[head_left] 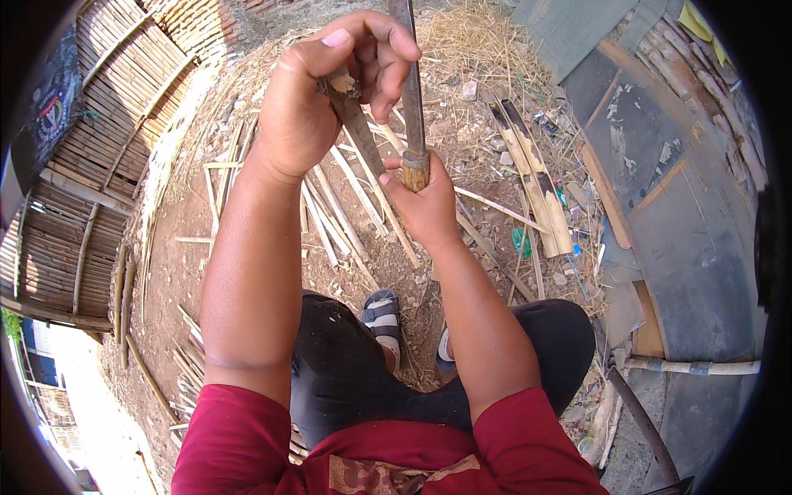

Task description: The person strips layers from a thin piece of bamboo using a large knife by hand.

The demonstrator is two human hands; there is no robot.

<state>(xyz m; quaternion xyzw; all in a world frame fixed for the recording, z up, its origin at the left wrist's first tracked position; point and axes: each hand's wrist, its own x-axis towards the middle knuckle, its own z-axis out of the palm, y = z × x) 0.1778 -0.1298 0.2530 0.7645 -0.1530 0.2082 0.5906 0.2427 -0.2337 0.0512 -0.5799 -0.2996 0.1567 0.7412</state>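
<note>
My left hand (318,99) is raised at the top middle, its fingers curled around a flat brown bamboo strip (356,125) with a rough, frayed upper end. The strip slants down toward my right thumb. My right hand (427,205) grips the wooden handle (416,175) of a long machete. Its dark, narrow blade (411,91) points up and away, passing close beside my left fingertips and out of the top edge. Whether blade and strip touch is hard to tell.
Thin bamboo strips (330,216) litter the dirt ground. Split bamboo halves (536,177) lie to the right, near dark boards (693,214). Straw (470,49) is heaped at the back. A bamboo slat wall (124,82) stands at left. My sandalled foot (382,318) is below.
</note>
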